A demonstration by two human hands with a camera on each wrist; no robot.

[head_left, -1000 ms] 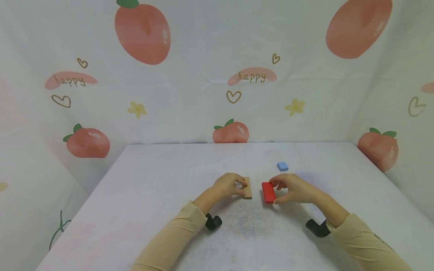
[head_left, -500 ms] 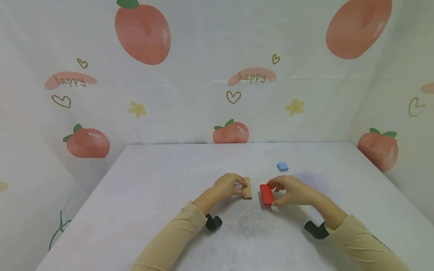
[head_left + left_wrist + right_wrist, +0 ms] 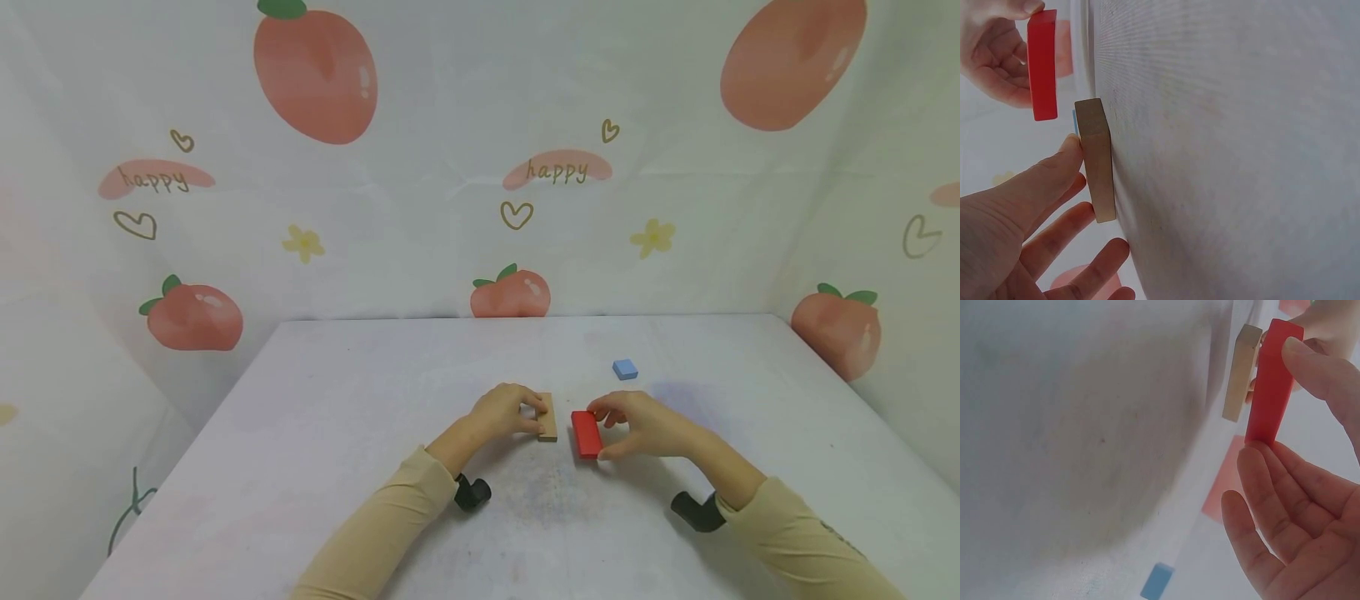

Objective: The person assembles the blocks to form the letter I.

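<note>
A tan wooden block [image 3: 550,423] lies flat on the table, pinched by the thumb and a finger of my left hand [image 3: 501,410]. In the left wrist view the block's [image 3: 1099,165] underside meets the tabletop. My right hand [image 3: 651,423] grips a red block [image 3: 587,435] at its two ends between thumb and fingertips. The red block [image 3: 1270,384] is raised off the table, to the right of the wooden one, with a gap between them. Farther back lies a small flat blue block [image 3: 625,369], touched by neither hand.
The white table [image 3: 375,367] carries faint stains. Behind it hangs a white cloth [image 3: 420,242] printed with fruit, hearts and flowers. Black devices are attached near both wrists, the left one [image 3: 472,493] and the right one [image 3: 699,511] close above the table.
My right hand has moved slightly left and toward me with the red block, narrowing the gap to the wooden block. The left hand and the blue block have stayed put.
</note>
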